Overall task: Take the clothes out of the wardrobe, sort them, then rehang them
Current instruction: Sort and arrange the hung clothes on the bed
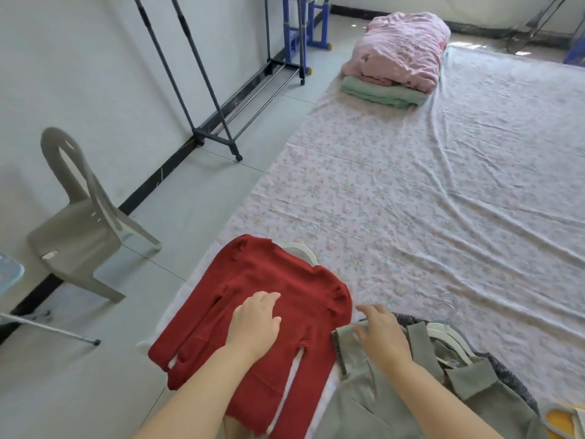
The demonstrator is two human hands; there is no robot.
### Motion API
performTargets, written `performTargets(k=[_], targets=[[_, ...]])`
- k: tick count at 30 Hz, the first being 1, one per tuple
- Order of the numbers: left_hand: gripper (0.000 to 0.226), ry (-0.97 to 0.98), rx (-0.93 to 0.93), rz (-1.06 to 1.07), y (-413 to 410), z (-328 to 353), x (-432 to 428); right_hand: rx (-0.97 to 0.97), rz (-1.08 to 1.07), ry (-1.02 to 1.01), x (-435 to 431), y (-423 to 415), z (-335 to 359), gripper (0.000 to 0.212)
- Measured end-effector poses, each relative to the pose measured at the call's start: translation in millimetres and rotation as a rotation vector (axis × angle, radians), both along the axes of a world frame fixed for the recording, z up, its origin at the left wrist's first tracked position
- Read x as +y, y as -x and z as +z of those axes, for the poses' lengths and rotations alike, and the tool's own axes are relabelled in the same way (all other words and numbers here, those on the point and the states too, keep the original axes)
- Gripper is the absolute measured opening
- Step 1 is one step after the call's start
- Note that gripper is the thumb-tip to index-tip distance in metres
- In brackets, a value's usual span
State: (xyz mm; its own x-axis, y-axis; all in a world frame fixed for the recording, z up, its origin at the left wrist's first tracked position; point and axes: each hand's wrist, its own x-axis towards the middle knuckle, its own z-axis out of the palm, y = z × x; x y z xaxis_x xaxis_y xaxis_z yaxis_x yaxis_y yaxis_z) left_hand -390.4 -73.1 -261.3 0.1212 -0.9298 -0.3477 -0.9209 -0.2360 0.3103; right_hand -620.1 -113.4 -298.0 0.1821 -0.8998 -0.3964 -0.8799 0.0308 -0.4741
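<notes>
Red top [269,315] lies flat on the floral sheet [427,201], near edge of the bed, sleeves folded down along the body. A white hanger [304,250] pokes out at its collar end, metal hook pointing up the bed.

Left hand [254,321] rests palm-down on the middle of the red top, fingers spread and flat, gripping nothing.

Right hand [381,334] is palm-down on the grey-green garment [389,403] just right of the red top. Fingers are loosely extended over its upper edge; no closed grip visible, and whether the fingertips pinch any fabric can't be told.

The grey-green garment sits on a small pile: dark patterned fabric [503,372] underneath, several white hangers [449,335] stacked at its top with their hooks bunched together. A yellow item [562,421] shows at the bottom right corner, mostly cut off.

Far end of the bed: pink bedding [405,49] folded on top of a green folded piece [380,93].

Left of the bed: bare clothes rack [218,90] on castors against the wall, grey plastic chair [79,223] nearer the camera, blue frame [304,23] further back.
</notes>
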Motion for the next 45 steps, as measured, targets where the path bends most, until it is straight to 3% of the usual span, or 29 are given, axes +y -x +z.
performTargets(k=[8, 14, 19, 28, 36, 42, 45], targets=[[0.05, -0.105, -0.05, -0.195, -119.3, -21.3, -62.7, 0.036, -0.132, -0.027, -29.3, -125.1, -22.7, 0.043], [0.05, -0.138, -0.039, -0.234, -158.3, -59.8, -103.6, 0.099, -0.14, -0.05, -72.5, -163.7, -60.4, 0.04], [0.051, -0.14, -0.017, -0.26, -163.2, -111.5, -121.5, 0.133, -0.165, -0.067, -123.2, -177.3, -114.3, 0.031], [0.051, -0.104, 0.043, -0.285, -150.6, -187.6, -140.7, 0.238, -0.293, 0.0, -182.6, -186.3, -198.0, 0.035], [0.051, -0.051, 0.064, -0.266, -142.0, -195.6, -135.0, 0.218, -0.324, -0.003, -182.0, -180.2, -227.6, 0.031], [0.05, 0.014, 0.064, -0.251, -137.4, -190.4, -134.8, 0.081, -0.386, -0.004, -183.7, -178.4, -223.7, 0.023], [0.052, 0.023, 0.075, -0.226, -131.2, -177.4, -129.6, -0.013, -0.415, 0.095, -160.9, -177.5, -203.4, 0.018]])
